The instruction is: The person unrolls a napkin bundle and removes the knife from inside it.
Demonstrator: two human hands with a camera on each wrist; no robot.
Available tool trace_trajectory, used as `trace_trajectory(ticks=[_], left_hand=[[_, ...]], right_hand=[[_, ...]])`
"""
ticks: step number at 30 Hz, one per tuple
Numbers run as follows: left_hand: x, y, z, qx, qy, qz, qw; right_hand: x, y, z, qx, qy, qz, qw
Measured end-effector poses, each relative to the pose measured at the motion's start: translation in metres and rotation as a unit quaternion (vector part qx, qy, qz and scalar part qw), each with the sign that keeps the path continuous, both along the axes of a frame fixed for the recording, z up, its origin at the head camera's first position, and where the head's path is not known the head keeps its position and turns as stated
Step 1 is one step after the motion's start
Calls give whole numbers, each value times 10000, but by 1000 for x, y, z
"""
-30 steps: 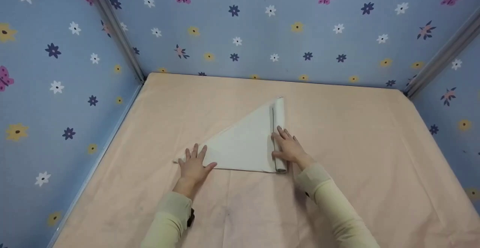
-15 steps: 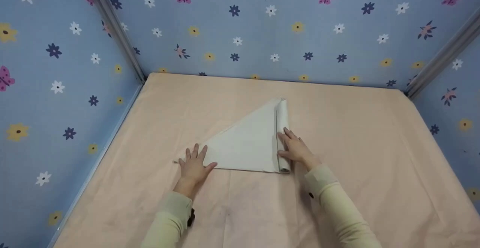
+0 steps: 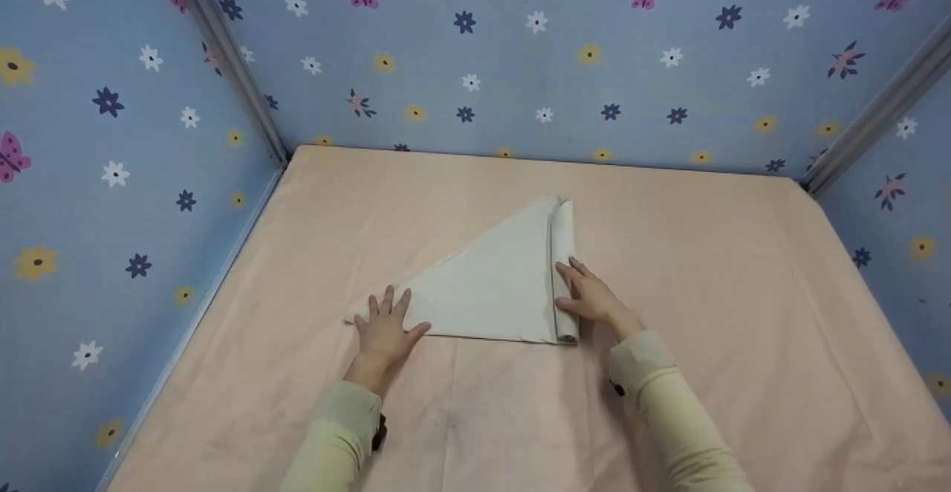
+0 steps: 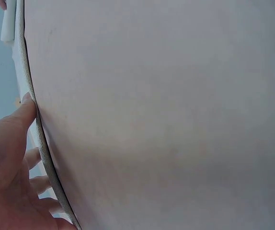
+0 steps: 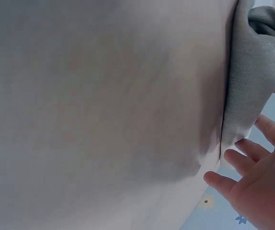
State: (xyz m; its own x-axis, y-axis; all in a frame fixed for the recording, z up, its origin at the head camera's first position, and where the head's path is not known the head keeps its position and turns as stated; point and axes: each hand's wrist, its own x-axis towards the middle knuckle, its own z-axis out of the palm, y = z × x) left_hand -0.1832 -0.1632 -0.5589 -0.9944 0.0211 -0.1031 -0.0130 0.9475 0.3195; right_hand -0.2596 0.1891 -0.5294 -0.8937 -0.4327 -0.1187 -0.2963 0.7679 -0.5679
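A pale cloth [image 3: 483, 284] lies folded in a triangle on the table, its right side rolled into a narrow upright strip, the roll [image 3: 566, 239]. Spread over the cloth's left corner, my left hand [image 3: 386, 336] presses it down with straight fingers. My right hand [image 3: 594, 300] rests on the roll from the right, fingers extended across it. In the left wrist view the thumb of the left hand [image 4: 5, 158] lies along the cloth's near edge [image 4: 44, 148]. Relaxed, parted fingers of the right hand [image 5: 262, 177] touch the rolled cloth [image 5: 252, 76] in the right wrist view.
A peach-coloured sheet [image 3: 706, 276] with slight creases covers the table. Blue panels with flowers and butterflies [image 3: 505, 53] stand at the back and on both sides. Grey posts [image 3: 230, 61] mark the corners.
The roll has shifted a little to the right with my right hand on it, and the flat part of the cloth has grown wider. My left hand has stayed in place.
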Motion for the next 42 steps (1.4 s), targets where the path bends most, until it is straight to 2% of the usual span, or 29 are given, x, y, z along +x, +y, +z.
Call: trace_trajectory(ticks=[7,16,24,33,42], left_hand=[[1,0,1,27,19,26,10000],[2,0,3,114,46,-49,9999],[2,0,3,98,38,-11,9999],[3,-1,3,85,43,-24,10000],[1,0,4,88,-23,-26,10000]], right_hand=[[2,-4,2,-134,45,-50,9999],[1,-14,-4,-78,635,-119,9979],[-1,-23,-7,210,833,43,9963],[-5,-26,-9,594,690,28,9958],[-4,-16,-8,564,635,107,9963]])
